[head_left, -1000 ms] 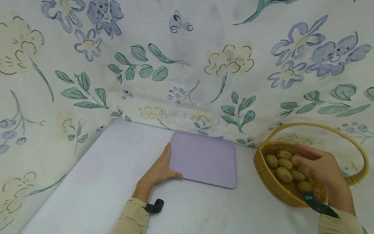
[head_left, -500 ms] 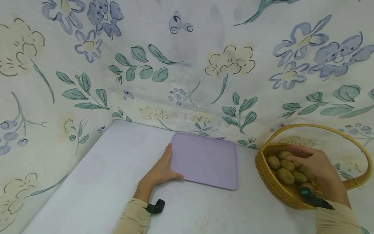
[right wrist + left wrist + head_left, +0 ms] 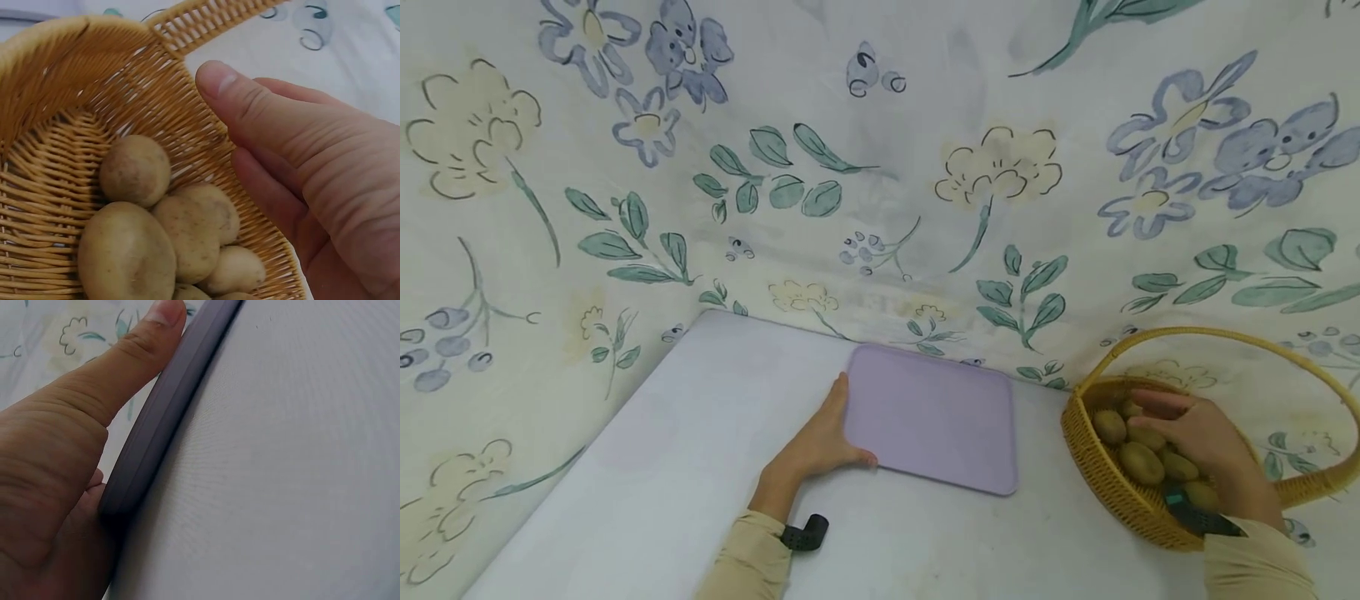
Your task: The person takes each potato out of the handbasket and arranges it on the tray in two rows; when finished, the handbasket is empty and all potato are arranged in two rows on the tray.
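A lilac rectangular tray (image 3: 931, 421) lies on the white table. My left hand (image 3: 811, 442) rests against its left side, the fingers along that edge and the thumb at the near corner. In the left wrist view the straight thumb lies against the tray's rim (image 3: 164, 415). At the right stands a wicker basket (image 3: 1101, 487) with several potatoes (image 3: 1141, 463) in it. Over the basket hovers my right hand (image 3: 1212, 446), its fingers loosely bent. The right wrist view shows nothing between its thumb and fingers, just beyond the nearest potatoes (image 3: 128, 253).
The basket's tall arched handle (image 3: 1217, 333) rises over the right hand. Floral cloth (image 3: 880, 192) hangs behind and to the left of the table (image 3: 700, 442). Between tray and basket lies a strip of white tabletop.
My right hand has moved a little left and lower over the potatoes. The left hand keeps its place on the tray. The head view has shifted slightly.
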Tool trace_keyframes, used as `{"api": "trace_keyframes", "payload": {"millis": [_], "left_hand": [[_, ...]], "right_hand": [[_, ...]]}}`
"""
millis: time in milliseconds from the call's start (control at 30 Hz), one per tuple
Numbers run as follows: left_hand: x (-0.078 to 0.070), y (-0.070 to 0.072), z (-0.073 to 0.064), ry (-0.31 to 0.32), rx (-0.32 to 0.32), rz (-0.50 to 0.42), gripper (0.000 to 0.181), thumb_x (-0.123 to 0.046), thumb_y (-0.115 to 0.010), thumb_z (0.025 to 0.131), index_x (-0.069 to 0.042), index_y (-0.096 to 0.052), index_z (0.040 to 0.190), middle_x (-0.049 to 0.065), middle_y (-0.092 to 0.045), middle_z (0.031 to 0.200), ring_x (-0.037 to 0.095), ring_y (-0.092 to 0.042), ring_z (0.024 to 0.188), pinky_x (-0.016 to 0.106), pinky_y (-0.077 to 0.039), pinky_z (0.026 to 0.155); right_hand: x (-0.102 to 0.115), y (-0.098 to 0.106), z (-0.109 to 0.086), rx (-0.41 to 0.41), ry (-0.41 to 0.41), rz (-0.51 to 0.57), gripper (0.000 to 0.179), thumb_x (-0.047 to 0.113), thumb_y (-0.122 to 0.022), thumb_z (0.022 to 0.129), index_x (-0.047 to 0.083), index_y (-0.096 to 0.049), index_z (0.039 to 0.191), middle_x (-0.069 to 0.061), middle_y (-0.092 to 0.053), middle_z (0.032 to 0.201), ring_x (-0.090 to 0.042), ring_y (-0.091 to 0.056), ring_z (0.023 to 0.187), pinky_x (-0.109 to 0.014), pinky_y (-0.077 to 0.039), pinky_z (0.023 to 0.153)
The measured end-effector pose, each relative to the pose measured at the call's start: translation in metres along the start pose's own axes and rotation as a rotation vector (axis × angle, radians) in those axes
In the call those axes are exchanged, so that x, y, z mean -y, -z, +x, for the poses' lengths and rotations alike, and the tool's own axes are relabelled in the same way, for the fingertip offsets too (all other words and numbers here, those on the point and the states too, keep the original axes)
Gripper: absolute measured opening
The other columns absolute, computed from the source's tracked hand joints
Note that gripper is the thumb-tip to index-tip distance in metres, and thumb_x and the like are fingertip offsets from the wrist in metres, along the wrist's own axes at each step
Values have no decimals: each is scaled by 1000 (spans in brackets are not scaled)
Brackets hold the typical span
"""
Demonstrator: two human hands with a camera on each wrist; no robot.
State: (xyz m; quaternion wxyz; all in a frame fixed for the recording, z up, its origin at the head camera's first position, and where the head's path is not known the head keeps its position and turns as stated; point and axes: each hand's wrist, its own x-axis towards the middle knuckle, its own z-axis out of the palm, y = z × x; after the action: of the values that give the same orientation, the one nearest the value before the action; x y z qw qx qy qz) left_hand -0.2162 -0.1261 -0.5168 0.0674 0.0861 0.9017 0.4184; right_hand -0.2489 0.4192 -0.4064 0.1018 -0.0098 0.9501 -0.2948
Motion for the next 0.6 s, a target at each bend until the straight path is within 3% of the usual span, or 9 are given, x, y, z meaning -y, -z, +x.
{"api": "trace_keyframes", "payload": {"millis": [100,233,300,433,600], "left_hand": [[0,-1,0,-6,0,9,157,-52,-96,58,-5,11,162,14,8,172,27,2,160,44,-8,132],[-1,0,2,-2,8,18,157,-52,-96,59,-5,12,162,15,9,172,28,3,160,45,-8,132],[0,1,1,12,5,17,156,-51,-96,59,-5,12,162,14,9,172,27,3,160,45,-8,132],[0,3,0,22,-2,-1,155,-47,-97,60,-6,11,163,13,8,172,27,2,160,45,-8,132],[0,1,2,4,24,-9,154,-51,-95,62,-8,13,162,11,11,172,25,5,160,44,-6,132]], "right_hand": [[-3,-5,3,1,11,-22,73,51,-71,93,7,-54,148,-17,-55,149,-10,-60,121,-32,-52,99],[-4,-11,9,-14,36,-17,69,47,-74,92,5,-58,144,-20,-60,144,24,-46,95,-5,-44,78],[-2,-16,11,17,26,73,70,43,-76,91,4,-56,145,-20,-58,146,23,-50,96,-5,-46,80],[-3,-26,14,28,4,133,74,45,-79,88,5,-56,146,-19,-55,149,21,-48,102,-5,-45,82],[-9,-29,14,-20,31,35,70,46,-78,88,4,-60,142,-18,-60,145,19,-48,102,-3,-42,80]]}}
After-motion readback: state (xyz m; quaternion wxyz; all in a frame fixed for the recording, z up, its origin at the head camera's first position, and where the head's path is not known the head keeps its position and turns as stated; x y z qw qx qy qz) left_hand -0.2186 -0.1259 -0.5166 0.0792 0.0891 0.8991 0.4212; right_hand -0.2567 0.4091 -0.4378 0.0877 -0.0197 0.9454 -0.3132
